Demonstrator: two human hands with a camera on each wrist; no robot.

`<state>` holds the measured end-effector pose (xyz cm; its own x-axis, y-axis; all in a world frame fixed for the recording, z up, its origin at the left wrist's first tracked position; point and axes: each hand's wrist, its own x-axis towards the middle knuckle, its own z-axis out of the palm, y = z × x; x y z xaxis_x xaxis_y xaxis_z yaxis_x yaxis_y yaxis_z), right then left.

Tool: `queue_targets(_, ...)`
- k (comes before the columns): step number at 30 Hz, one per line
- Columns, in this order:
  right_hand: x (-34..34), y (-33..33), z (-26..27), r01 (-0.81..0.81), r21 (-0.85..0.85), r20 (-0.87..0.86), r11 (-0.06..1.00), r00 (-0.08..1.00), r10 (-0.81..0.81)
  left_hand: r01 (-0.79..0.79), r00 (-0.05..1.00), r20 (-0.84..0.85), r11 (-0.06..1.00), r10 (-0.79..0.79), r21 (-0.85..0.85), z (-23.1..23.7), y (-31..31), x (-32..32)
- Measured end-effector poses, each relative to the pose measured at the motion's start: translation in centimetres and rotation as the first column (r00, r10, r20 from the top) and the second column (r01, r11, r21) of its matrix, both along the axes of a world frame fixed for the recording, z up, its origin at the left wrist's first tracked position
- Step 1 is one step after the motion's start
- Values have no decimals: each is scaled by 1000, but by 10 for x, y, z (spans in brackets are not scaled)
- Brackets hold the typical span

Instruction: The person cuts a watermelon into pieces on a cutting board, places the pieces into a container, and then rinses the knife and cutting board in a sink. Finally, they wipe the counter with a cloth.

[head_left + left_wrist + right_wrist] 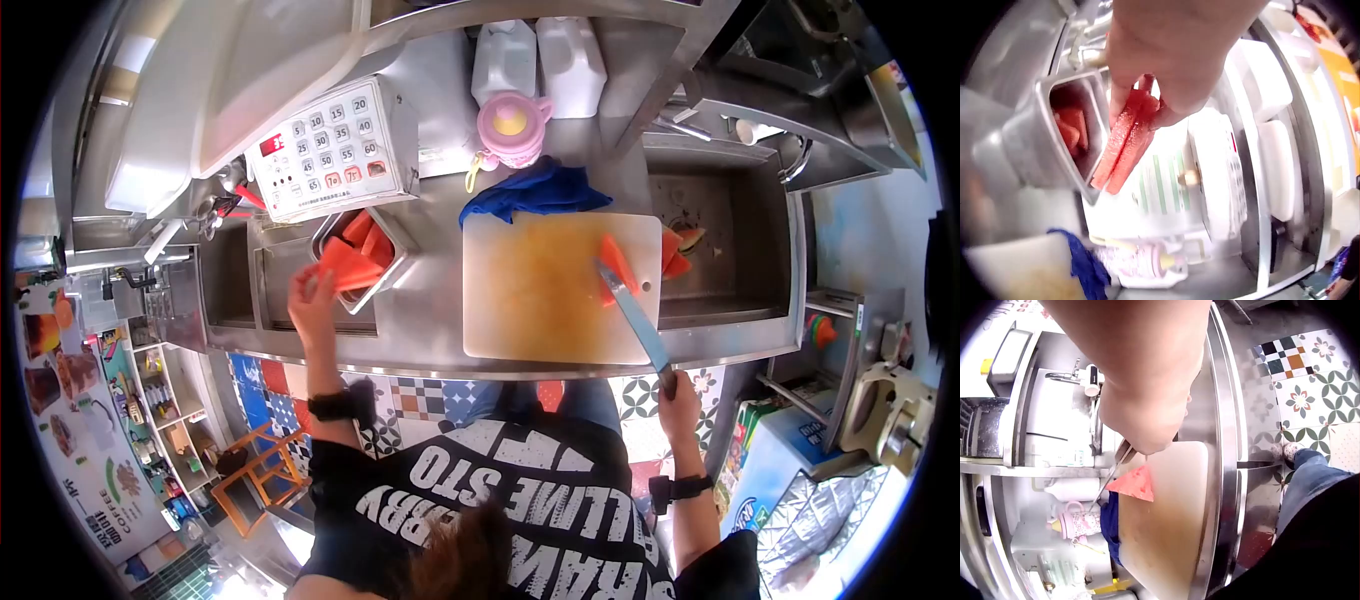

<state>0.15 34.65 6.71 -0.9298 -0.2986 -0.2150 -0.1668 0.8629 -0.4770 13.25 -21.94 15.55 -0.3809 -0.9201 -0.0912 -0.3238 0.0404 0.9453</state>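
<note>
Cut Watermelon, Two Hands, One Knife

Item 1. Left hand (pixel 312 300), left of centre in the head view: thumb and fingers pinch watermelon slices (pixel 348 268), two slabs face to face in the left wrist view. The grip sits at one end, presumably to keep the far end free to go into the container first.

Item 2. Metal container (pixel 404 256), just right of that hand: watermelon pieces (pixel 376 243) inside. The held slices overlap its rim in the picture; whether they touch it cannot be told. Its mouth faces up, apparently to receive the fruit.

Item 3. Right hand (pixel 679 402), lower right: fingers closed around the handle of a knife (pixel 640 322), blade slanting to the upper left, seemingly kept in hand to save setting it down.

Item 4. Cutting board (pixel 530 300), centre: stained, with one watermelon wedge (pixel 619 260) near its right side, beside the blade tip; contact is unclear.

Item 5. More red fruit (pixel 675 265) past the board's right edge, by the sink (pixel 740 305).

Item 6. Blue cloth (pixel 540 190), bunched along the board's upper edge, probably handy for wiping.
</note>
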Motion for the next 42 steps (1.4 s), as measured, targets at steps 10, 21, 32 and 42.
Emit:
queue_targets(10,10,19,-11,329,-178,407,927,883,-235,378,857,501,811,-124,-446,-33,-39,-33)
queue_targets(21,5,-20,-39,219,-244,412,945,905,-103,587,721,-22,594,-692,550,-135,235,-167)
queue_targets(32,14,2,-15,679,-252,680,689,631,-373,818,379,344,485,-859,309,-148,263,-269)
queue_targets(42,27,22,-15,430,-230,540,873,803,-253,553,616,179,583,-767,595,-144,239,-185)
